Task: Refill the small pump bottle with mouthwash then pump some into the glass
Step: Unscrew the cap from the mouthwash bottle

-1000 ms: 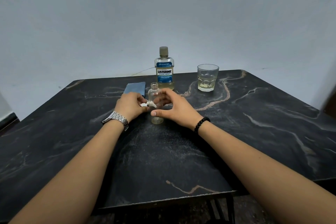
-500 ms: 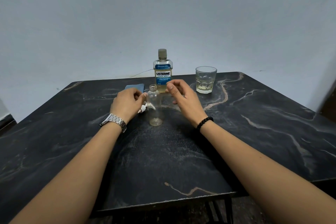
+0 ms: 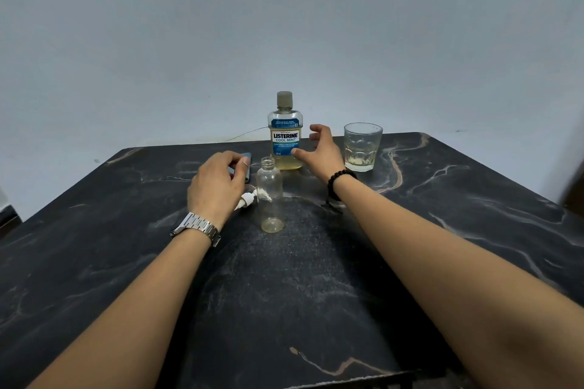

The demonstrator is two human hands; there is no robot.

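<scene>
— Clear plastic, that small pump bottle (image 3: 269,196): it stands upright in the middle of the dark marble-patterned surface (image 3: 316,294), its neck uncapped, only a trace of yellowish liquid at the bottom.

— And the pump part?

— White pump head (image 3: 246,200) lies just left of the bottle, partly under the left hand (image 3: 218,186). That hand is over it with curled fingers (image 3: 243,167), but I cannot tell whether they grip the pump head or only rest above it. A metal watch (image 3: 197,227) sits on that wrist.

— Where's the mouthwash?

— Mouthwash bottle (image 3: 285,133) is upright behind the small one, toward the far edge, cap on, blue label facing us, yellowish liquid in its lower part. The right hand (image 3: 322,148) is just beside it on its right, fingers spread and loosely bent, thumb near the lower label. It looks very close; I cannot say for sure that it touches. It is not grasping anything.

— The glass?

— Glass (image 3: 361,147) stands to the right of that hand, near the far edge, with a little pale liquid at the bottom. A dark bead bracelet (image 3: 339,181) is on the right wrist.

— Anything else?

— Blue cloth (image 3: 245,164), mostly hidden behind the left hand. Plain pale wall (image 3: 284,25) behind everything.
</scene>
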